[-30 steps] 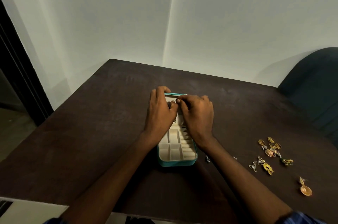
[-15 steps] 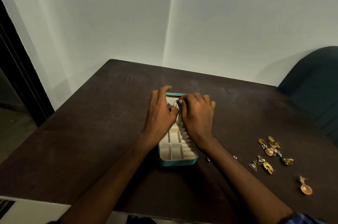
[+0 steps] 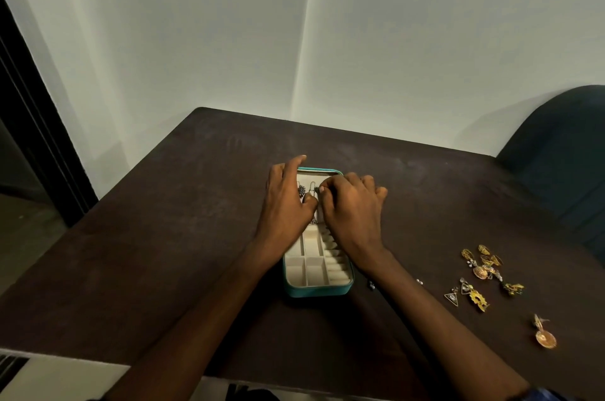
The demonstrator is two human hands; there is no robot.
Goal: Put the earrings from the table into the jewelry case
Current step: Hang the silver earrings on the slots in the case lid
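Observation:
A teal jewelry case (image 3: 319, 291) with cream compartments lies open in the middle of the dark table (image 3: 163, 237). My left hand (image 3: 284, 204) and my right hand (image 3: 352, 207) rest over its far half, fingertips pinched together on a dangling silver earring (image 3: 313, 201) inside the case. Another dark earring (image 3: 301, 192) sits in the far section. Several gold earrings (image 3: 484, 269) lie in a loose group on the table at the right. One round gold earring (image 3: 545, 336) lies apart near the right front.
Two tiny studs (image 3: 371, 285) (image 3: 419, 282) lie on the table beside my right forearm. A dark blue chair back (image 3: 563, 155) stands at the right. White walls meet in a corner behind the table. A dark doorway (image 3: 19, 138) is on the left.
My left index finger has lifted and stretched out past the case's far rim. Both hands stay over the far half of the case, fingertips working the earring.

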